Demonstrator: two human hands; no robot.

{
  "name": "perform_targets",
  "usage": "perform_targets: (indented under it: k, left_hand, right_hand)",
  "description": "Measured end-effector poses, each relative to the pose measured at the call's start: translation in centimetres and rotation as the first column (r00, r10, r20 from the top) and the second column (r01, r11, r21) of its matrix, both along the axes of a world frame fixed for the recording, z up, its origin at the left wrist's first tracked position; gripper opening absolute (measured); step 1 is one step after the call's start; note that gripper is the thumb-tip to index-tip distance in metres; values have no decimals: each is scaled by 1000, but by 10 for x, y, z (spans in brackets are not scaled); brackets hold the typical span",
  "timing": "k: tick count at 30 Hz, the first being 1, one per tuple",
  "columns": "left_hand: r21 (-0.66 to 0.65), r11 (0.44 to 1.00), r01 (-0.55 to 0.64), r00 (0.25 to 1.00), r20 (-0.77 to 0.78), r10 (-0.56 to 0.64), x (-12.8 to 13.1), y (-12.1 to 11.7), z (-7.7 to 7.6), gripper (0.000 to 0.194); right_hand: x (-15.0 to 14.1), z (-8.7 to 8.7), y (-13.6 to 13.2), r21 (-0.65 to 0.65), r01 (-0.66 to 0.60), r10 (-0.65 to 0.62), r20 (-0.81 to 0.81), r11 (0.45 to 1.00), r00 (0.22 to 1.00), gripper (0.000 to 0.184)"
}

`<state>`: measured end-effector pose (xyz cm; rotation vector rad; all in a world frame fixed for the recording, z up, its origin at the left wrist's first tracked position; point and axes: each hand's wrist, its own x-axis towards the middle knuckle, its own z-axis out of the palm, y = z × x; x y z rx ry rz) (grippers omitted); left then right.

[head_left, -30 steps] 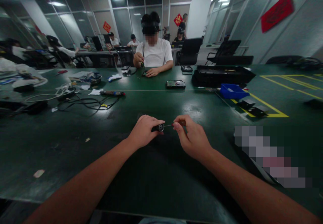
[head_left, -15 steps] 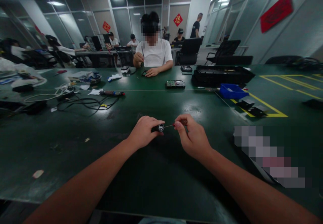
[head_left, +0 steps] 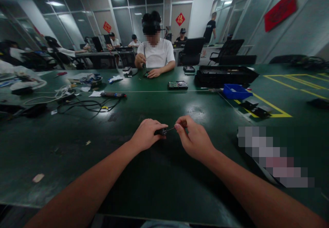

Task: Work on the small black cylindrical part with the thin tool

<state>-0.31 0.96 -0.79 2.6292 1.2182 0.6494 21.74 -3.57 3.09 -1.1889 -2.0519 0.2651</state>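
Observation:
Low over the green table, my left hand is closed round a small black cylindrical handle whose round end faces right. A thin metal bit pokes out of that end. My right hand pinches the bit's far end between thumb and fingers. The two hands are a few centimetres apart, in the middle of the view.
A person in a white shirt sits opposite, working with both hands. A circuit board, a black tray, a blue bin and small black parts lie to the right. Cables and a tool lie to the left.
My right hand has shifted slightly left toward the handle, so less of the bit shows. A person at the back has walked to the right.

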Motion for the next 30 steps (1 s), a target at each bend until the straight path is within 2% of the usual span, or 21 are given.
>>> perform_targets:
  k: [5,9,12,17,22,25,30]
  left_hand:
    - [-26,998,-50,997,58,51,-2,1,0,43]
    - [-33,996,-81,990,110,84,-2,-1,3,40]
    - [-20,991,-130,973,190,132,-2,-3,6,40]
    - [-16,974,-225,935,279,220,-1,-4,10,38]
    - [-24,977,-210,936,283,208,0,-4,8,38]
    - [-30,979,-200,938,283,200,1,-4,7,37]
    - [-35,979,-199,940,277,201,1,-4,7,38]
  right_hand:
    - [1,2,-1,21,63,-63,30,998,998,13]
    - [2,5,1,141,115,-112,-25,983,993,17]
    - [2,4,4,188,96,-91,-37,977,995,16]
    - [-1,-2,8,-20,9,-7,107,1000,994,19]
    - [-9,-9,8,-216,27,53,356,976,933,20]
    - [-13,-14,9,-270,-11,125,409,963,904,26]
    - [-14,-15,10,-306,-98,219,393,947,893,14]
